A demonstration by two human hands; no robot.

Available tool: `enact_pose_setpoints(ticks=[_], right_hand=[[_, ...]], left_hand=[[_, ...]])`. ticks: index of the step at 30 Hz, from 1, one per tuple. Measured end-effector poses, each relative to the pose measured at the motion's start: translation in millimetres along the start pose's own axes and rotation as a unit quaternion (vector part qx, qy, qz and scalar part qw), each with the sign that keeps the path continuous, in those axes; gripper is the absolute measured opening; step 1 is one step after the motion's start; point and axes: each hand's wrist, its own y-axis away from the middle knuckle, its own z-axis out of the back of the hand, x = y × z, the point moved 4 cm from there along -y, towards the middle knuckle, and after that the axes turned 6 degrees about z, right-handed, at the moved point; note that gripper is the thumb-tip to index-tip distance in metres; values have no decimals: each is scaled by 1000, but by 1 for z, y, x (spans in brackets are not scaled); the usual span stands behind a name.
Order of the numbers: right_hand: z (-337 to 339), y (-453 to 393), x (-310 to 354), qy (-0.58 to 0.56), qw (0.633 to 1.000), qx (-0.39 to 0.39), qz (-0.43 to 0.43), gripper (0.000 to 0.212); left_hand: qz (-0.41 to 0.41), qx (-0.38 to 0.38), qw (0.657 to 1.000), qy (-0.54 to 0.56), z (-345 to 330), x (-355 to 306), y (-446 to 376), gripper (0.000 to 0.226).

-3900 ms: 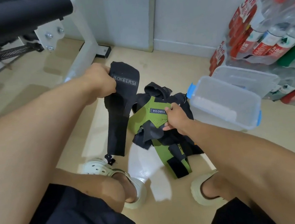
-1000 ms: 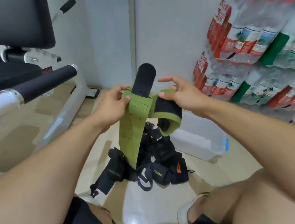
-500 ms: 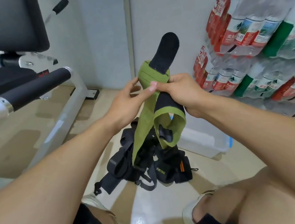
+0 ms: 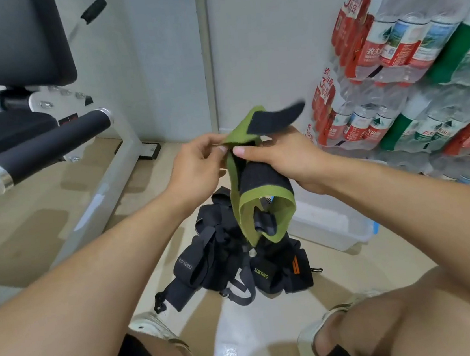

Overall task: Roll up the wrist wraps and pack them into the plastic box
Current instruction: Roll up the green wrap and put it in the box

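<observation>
Pinching the green wrist wrap (image 4: 263,204), both hands' grips (image 4: 196,164) (image 4: 278,154) close above the pile (image 4: 232,264).

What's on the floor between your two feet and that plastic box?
In the head view, a heap of black wrist wraps lies on the bare floor there, close beside the plastic box.

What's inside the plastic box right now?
The plastic box shows only clear wall and rim, nothing visible inside. The green wrist wrap held in both hands covers its left end, so that part is hidden.
</observation>
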Motion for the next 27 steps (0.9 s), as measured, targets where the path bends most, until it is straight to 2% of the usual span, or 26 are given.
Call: enact_pose_setpoints(ticks=[3,5,6,9,11,13,14,17,18,20,22,25,27], right_hand=[[6,-2,-7,18,996,-50,-65,55],[11,-2,-11,45,992,-76,-95,70],[12,-2,-12,41,992,-71,-98,70],[8,2,-11,5,996,-21,-91,43],[7,2,-12,7,996,-31,-88,19],[11,-1,-18,-6,993,-57,-104,16],[12,-3,-22,-17,991,-68,-113,18],[17,-8,-31,-53,981,-123,-138,21],[19,-11,-36,-64,976,-146,-149,24],[23,-18,-46,-75,966,-184,-168,23],[26,-25,-56,-86,954,-217,-186,22],[29,-31,-66,-95,937,-261,-214,25],[29,-32,-67,-127,920,-289,-231,28]], left_hand=[[37,-46,998,-12,8,4,-5,25],[59,-29,997,-29,11,12,-8,24],[69,-8,997,-39,11,16,-9,25],[90,53,992,-67,9,26,-9,27],[101,79,989,-79,8,30,-6,27],[103,78,988,-80,6,29,-5,17],[101,56,990,-81,7,26,-6,11],[61,-71,994,-65,20,6,-3,27],[52,-64,995,-49,22,0,-2,28],[64,33,995,-68,16,-8,7,30],[110,130,979,-108,1,-8,19,42],[99,193,966,-141,-18,-2,26,45],[71,207,959,-182,-26,2,27,45]])
